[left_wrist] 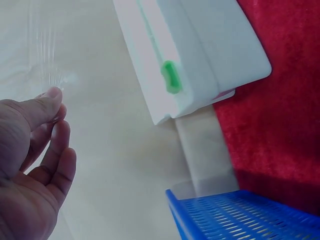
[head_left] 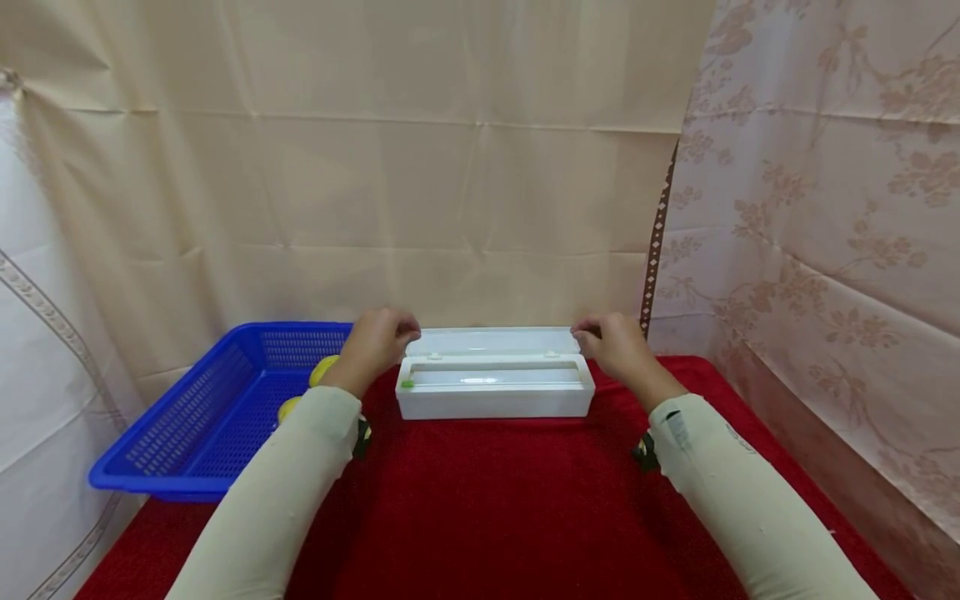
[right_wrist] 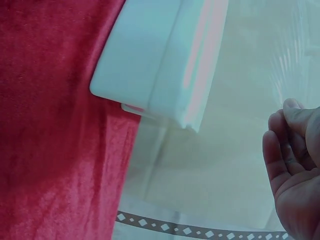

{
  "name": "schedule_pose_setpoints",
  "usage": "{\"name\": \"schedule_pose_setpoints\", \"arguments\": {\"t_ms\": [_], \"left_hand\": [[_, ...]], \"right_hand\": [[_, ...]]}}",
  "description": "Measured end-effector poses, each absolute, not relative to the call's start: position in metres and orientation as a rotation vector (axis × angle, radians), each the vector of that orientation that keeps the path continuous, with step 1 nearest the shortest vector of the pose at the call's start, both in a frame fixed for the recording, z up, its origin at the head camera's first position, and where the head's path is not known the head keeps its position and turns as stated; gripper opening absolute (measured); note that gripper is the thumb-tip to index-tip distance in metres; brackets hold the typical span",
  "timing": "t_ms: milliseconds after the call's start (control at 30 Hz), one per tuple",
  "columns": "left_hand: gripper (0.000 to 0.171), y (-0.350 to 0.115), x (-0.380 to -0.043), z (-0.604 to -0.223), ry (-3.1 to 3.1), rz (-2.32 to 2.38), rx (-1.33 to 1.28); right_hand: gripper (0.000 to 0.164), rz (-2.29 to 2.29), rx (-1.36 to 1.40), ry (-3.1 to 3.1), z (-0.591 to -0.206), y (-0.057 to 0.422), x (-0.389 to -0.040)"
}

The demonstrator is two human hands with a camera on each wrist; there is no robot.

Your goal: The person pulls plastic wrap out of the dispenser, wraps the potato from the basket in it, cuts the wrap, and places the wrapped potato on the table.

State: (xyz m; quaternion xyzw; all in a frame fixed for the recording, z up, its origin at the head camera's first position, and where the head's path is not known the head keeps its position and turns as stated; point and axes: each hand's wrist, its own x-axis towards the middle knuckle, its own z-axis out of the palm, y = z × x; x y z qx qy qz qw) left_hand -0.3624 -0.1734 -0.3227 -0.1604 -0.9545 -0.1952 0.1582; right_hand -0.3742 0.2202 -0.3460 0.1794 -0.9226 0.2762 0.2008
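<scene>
A white cling film dispenser [head_left: 495, 406] lies lengthwise at the back of the table, its hinged lid [head_left: 495, 340] tilted up. A small green slide cutter [left_wrist: 171, 77] sits at the left end of its rail. Clear cling film [left_wrist: 48, 55] runs in stretched pleats to my left hand [head_left: 375, 346], whose thumb and fingers pinch it beyond the dispenser's left end. On the other side my right hand [head_left: 618, 350] pinches the film's opposite corner, its pleats fanning out from the fingertips in the right wrist view. Both hands are raised about level with the lid.
A blue perforated basket [head_left: 112, 479] stands on the left beside my left forearm, with yellow round items [head_left: 322, 369] partly hidden inside. Red cloth [head_left: 495, 508] covers the table. Beige curtain [head_left: 480, 183] hangs close behind the dispenser, and a floral curtain [head_left: 840, 250] borders the right.
</scene>
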Motion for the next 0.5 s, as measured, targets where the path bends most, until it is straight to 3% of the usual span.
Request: {"name": "schedule_pose_setpoints", "arguments": {"t_ms": [500], "left_hand": [[0.009,-0.172,-0.354,-0.300,-2.707,-0.550,-0.457]], "right_hand": [[0.008,0.699,0.524,-2.533,-0.325,0.223,-0.370]]}}
